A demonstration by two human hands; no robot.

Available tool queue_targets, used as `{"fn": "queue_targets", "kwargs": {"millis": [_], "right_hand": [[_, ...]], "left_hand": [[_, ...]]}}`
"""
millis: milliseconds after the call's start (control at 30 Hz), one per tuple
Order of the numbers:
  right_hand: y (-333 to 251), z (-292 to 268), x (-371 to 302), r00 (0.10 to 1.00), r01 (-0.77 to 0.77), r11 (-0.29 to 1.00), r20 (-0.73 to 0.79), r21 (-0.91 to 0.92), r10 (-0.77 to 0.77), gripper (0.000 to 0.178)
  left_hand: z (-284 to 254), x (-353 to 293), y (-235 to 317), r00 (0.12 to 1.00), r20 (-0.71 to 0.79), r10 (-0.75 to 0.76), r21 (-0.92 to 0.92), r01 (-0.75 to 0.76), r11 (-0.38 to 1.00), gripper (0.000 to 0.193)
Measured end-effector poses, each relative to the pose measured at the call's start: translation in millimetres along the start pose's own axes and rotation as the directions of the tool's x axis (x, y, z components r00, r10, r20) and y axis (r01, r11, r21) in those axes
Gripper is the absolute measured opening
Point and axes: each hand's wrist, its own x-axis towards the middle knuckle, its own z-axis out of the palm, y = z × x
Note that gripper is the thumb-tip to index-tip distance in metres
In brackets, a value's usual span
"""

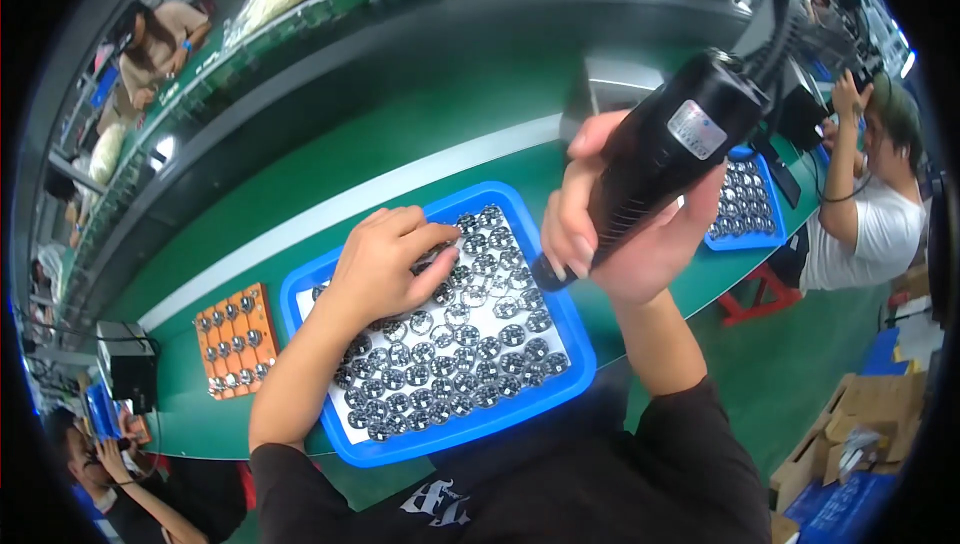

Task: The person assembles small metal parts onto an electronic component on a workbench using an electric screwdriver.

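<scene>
A black electric screwdriver (pixel 665 144) is gripped in my right hand (pixel 650 224), raised above the right edge of a blue tray (pixel 455 439). Its narrow end tilts down toward the tray's rim, touching no part that I can make out. White lining in the tray bears many small round black-and-silver parts (pixel 465 359). My left hand (pixel 385 259) rests over the tray's far left area. Its thumb and index finger close around one of these round parts, which the fingers partly hide. Parts beneath the palm are hidden too.
An orange fixture board (pixel 237 341) with rows of metal pieces lies left of the tray on the green bench (pixel 180 424). A second blue tray (pixel 745 234) of parts stands to the right. Co-workers sit on both sides. Cardboard boxes (pixel 850 424) are at lower right.
</scene>
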Motion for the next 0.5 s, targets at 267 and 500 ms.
{"fn": "queue_targets", "kwargs": {"millis": [267, 500], "right_hand": [[0, -37, -32, 0.987, -0.159, 0.969, -0.006, 0.192, 0.163, 0.090], [15, -47, -38, 0.985, -0.168, 0.980, 0.051, 0.108, 0.163, 0.081]], "left_hand": [[10, 24, 18, 0.986, 0.163, 0.043, 0.090, -0.059, 0.994, 0.015], [13, 32, 27, 0.959, 0.256, -0.117, 0.121, 0.089, 0.989, 0.012]]}}
